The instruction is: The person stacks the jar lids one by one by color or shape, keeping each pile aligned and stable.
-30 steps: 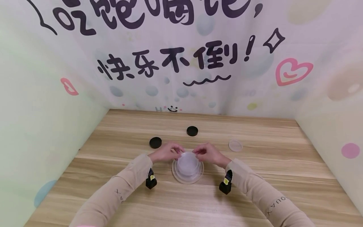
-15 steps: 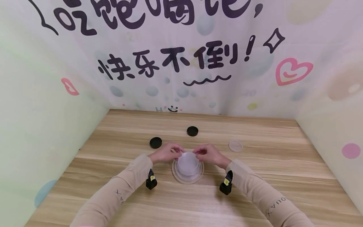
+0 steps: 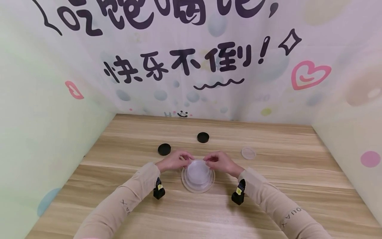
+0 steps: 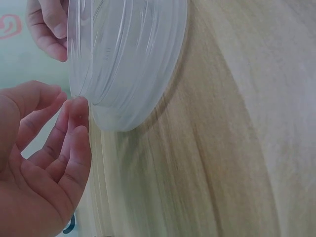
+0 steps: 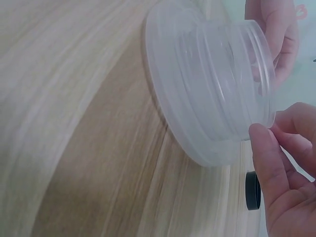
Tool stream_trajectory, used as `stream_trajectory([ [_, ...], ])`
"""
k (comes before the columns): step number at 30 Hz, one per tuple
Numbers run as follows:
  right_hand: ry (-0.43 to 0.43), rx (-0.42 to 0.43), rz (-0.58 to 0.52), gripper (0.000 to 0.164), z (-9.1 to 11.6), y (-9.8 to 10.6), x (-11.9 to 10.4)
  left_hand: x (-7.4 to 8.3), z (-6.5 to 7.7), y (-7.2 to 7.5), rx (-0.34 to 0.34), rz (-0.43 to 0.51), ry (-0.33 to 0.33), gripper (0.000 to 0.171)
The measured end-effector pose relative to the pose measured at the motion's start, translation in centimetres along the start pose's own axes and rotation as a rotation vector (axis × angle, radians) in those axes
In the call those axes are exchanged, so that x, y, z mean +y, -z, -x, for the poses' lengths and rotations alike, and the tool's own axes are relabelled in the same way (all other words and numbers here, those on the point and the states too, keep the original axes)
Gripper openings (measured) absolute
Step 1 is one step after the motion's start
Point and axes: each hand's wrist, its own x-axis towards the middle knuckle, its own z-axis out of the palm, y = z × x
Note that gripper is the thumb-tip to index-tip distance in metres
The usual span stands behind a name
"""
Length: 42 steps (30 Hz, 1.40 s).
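Note:
A stack of clear round plastic lids or shallow dishes (image 3: 198, 174) stands on the wooden table, its wide bottom disc (image 3: 198, 191) showing as a rim around the narrower pieces. My left hand (image 3: 176, 160) pinches the far left of the top piece's rim between thumb and fingers. On the far right of that rim, my right hand (image 3: 221, 162) pinches in the same way. In the left wrist view the fingertips (image 4: 79, 106) meet the edge of the top clear piece (image 4: 81, 44). The right wrist view shows stepped layers (image 5: 212, 79) below the pinched rim.
Two black round lids lie beyond the hands, one at the left (image 3: 164, 149) and one farther back (image 3: 203, 137). A thin clear disc (image 3: 248, 153) lies to the right of my right hand. A printed cloth backdrop (image 3: 179, 66) rises behind the table (image 3: 268, 192).

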Motion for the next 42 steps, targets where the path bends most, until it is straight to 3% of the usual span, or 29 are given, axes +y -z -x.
stream_trajectory([
  [6, -0.026, 0.009, 0.004, 0.02, 0.2, 0.2, -0.2, 0.1, 0.1, -0.1, 0.004, 0.005, 0.023, 0.02],
  [13, -0.013, 0.02, -0.011, 0.021, 1.6, 0.6, -2.6, 0.5, 0.1, 0.0, 0.024, -0.018, 0.021, 0.022],
  [17, -0.017, 0.029, 0.006, 0.024, 2.3, 1.3, -2.7, 1.0, 0.0, -0.1, 0.036, -0.037, 0.008, 0.023],
  [25, -0.055, 0.053, -0.094, 0.031, 2.4, 3.1, 1.7, 2.5, -0.9, -0.8, 0.061, -0.096, 0.012, 0.026],
  [33, -0.072, 0.073, -0.065, 0.03, 3.4, 4.1, 2.4, 4.1, -2.6, -1.5, 0.049, -0.077, -0.065, 0.025],
  [42, -0.077, 0.143, -0.077, 0.034, 5.0, 6.7, 3.4, 6.3, -5.4, -2.8, 0.044, -0.072, -0.131, 0.024],
])
